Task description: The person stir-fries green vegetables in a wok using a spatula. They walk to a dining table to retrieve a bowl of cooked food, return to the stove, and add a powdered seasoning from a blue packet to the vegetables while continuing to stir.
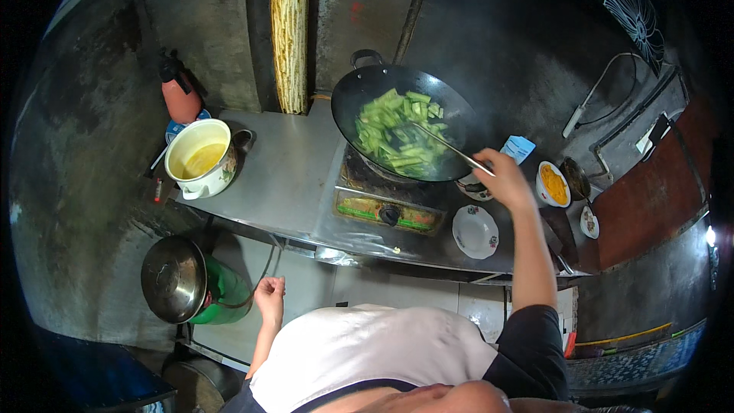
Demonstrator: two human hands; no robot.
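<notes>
My right hand (500,176) grips the handle of a metal spatula or ladle (444,142), whose head is hidden among cut green vegetables (395,152). These lie in a black wok (354,104) on a single-burner gas stove (358,204), with steam rising. A white plate with a floral rim (475,232) rests on the counter below my right wrist. My left hand (270,293) hangs in front of the counter with its fingers curled together; nothing can be seen in it.
An enamel pot (212,178) holding yellow liquid stands on the counter's left end, beside a red bottle (182,100). At right are a bowl of orange food (554,184), a small dish (589,222) and a knife (561,257). A green gas cylinder (226,292) bears a metal lid (174,279).
</notes>
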